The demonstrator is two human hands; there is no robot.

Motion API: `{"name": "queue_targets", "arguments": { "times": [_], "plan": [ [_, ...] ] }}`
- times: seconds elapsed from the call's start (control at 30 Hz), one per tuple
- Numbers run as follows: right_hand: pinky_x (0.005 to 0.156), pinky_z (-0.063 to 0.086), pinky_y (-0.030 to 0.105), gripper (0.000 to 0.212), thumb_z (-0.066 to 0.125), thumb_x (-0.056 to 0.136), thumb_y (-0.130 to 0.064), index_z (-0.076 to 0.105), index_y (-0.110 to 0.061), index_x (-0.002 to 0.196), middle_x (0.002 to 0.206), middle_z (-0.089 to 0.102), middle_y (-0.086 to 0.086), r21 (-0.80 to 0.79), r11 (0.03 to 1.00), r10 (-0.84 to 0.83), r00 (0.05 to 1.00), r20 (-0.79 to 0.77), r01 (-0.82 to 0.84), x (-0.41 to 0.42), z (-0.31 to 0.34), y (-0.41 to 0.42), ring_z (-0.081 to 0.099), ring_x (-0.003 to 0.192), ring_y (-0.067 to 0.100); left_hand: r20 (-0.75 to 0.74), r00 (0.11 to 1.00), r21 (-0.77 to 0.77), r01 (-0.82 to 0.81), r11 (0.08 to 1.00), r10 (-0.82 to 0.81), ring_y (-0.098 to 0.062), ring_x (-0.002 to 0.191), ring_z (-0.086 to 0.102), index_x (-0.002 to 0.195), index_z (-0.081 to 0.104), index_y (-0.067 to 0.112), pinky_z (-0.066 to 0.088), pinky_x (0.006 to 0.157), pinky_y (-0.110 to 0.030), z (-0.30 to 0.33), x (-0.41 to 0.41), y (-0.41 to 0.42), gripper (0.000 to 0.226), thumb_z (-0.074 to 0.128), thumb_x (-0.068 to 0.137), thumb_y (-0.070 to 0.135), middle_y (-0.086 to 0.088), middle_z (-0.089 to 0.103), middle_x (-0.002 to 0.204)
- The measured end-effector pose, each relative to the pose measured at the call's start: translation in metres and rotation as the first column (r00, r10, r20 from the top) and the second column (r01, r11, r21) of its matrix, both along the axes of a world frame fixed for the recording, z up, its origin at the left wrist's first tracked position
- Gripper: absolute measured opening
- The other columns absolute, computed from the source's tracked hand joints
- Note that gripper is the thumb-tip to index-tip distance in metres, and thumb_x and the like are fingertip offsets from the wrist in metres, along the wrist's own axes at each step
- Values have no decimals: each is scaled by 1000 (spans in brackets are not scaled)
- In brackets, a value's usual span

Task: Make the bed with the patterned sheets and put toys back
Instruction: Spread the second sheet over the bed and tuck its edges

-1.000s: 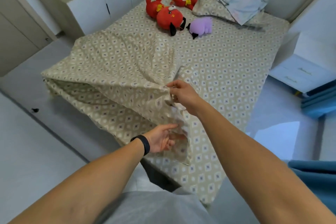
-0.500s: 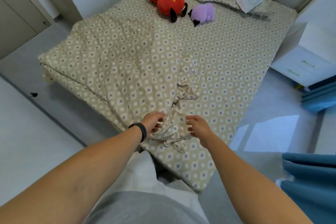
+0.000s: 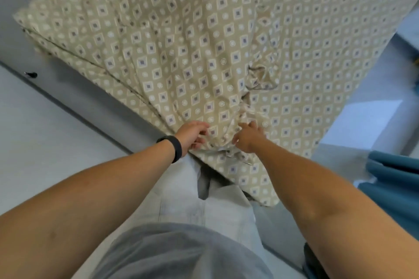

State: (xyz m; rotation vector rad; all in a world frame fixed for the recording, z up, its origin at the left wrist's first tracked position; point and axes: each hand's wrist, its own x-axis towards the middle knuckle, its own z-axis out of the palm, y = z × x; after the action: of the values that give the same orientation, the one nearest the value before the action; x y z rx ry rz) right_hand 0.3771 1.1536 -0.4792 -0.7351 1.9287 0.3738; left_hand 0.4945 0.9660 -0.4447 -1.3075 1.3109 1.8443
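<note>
A beige patterned quilt (image 3: pixel 181 36) with small diamond motifs lies spread over the bed, on a sheet (image 3: pixel 317 52) of the same print. Its near corner is bunched at the foot edge. My left hand (image 3: pixel 192 135), a black band on its wrist, grips the bunched cloth with curled fingers. My right hand (image 3: pixel 248 137) pinches the same bunch from the right, a hand's width away. A crumpled fold (image 3: pixel 258 79) of the quilt sits just above both hands. No toys are in view.
Grey floor (image 3: pixel 45 131) runs along the left of the bed, with a small dark object (image 3: pixel 31 74) on it. A blue curtain (image 3: pixel 399 179) hangs at the right. A bright patch of light (image 3: pixel 367 124) lies on the floor right of the bed.
The view has tilted down and closer, so the toys and pillows have left the frame. Both hands have brought the quilt corner down to the foot edge and now sit close together.
</note>
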Motion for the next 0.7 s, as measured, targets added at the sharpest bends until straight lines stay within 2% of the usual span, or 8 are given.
{"name": "queue_targets", "arguments": {
  "times": [0.13,0.23,0.33,0.43,0.5,0.57,0.63,0.7],
  "plan": [
    [119,4,59,52,35,101,-54,55,-32,144,169,8,-3,75,985,147,982,114,-157,16,-32,-35,2,151,38,20,997,-22,78,997,-77,-14,57,52,112,67,14,37,49,-27,-13,-19,-29,21,50,99,13,-4,62,87],
    [119,3,61,48,33,105,-37,41,-27,151,165,22,6,169,978,98,984,150,-123,32,-44,-46,4,150,42,28,992,-35,125,992,-124,-14,58,52,111,67,14,38,50,-26,-15,-24,-46,22,50,98,11,-4,62,89],
    [114,10,64,45,34,104,-25,44,-29,148,157,33,5,162,982,71,986,154,-96,38,-43,-51,14,146,46,23,995,-42,98,994,-97,-14,56,53,104,67,17,39,51,-26,-17,-22,-59,20,49,98,9,-5,61,88],
    [109,22,57,41,33,105,-39,62,-20,126,136,52,5,79,994,-91,989,116,82,37,-22,-57,34,134,33,73,986,-90,157,983,-151,-15,57,53,106,66,15,39,49,-26,-22,-16,-62,18,50,97,11,-4,60,84],
    [100,32,48,46,35,104,-44,71,-17,97,105,64,5,-28,951,-306,948,83,309,31,-2,-58,50,110,25,156,907,-75,406,911,-391,-15,54,51,108,65,13,39,46,-24,-19,-10,-64,18,53,95,13,-4,58,80],
    [84,41,39,44,44,102,-38,65,-15,72,74,62,3,-142,766,-594,775,216,627,29,26,-56,55,78,22,195,681,50,711,701,-705,-15,61,55,107,70,16,44,55,-24,-8,5,-58,21,53,94,18,0,63,89],
    [71,41,36,36,50,98,-28,53,-17,64,61,50,3,-128,429,-779,437,449,894,26,50,-61,45,61,19,171,517,194,817,543,-839,-13,82,64,109,72,27,50,72,-29,0,17,-48,23,54,94,26,8,65,113],
    [66,41,34,33,46,99,-21,46,-20,66,62,43,2,-74,221,-763,220,607,972,21,80,-66,40,57,16,145,525,193,816,545,-838,-13,105,64,121,64,27,54,89,-34,13,21,-25,27,60,94,34,8,58,128]
  ]
}}
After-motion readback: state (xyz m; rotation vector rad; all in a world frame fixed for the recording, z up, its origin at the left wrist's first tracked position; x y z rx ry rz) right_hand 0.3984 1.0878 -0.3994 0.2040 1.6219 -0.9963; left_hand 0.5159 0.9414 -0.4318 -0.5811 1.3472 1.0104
